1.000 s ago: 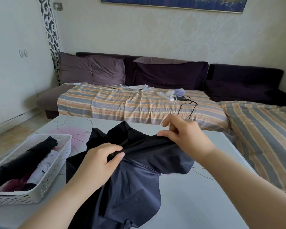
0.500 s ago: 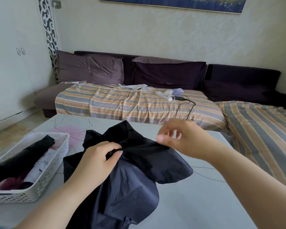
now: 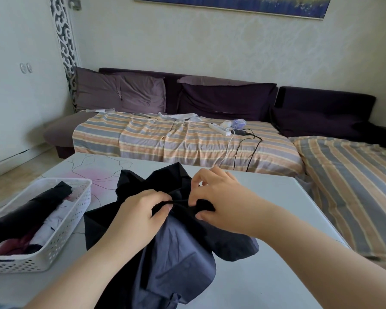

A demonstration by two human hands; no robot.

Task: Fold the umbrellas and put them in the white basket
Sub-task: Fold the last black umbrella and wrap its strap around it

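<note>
A: Where is the camera sitting?
B: On the person's head, looking forward and down, close over the bench (image 3: 265, 275).
A: And facing?
B: It's facing the sofa (image 3: 187, 139).

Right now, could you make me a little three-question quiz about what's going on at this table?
1. True or false: the white basket already holds folded umbrellas.
2. What do the left hand and right hand hold? A) the dark umbrella B) a power strip C) a cushion
3. Fill in: the basket stands on the table, to the umbrella's ____.

Key: 1 true; 2 A; 3 left.
</note>
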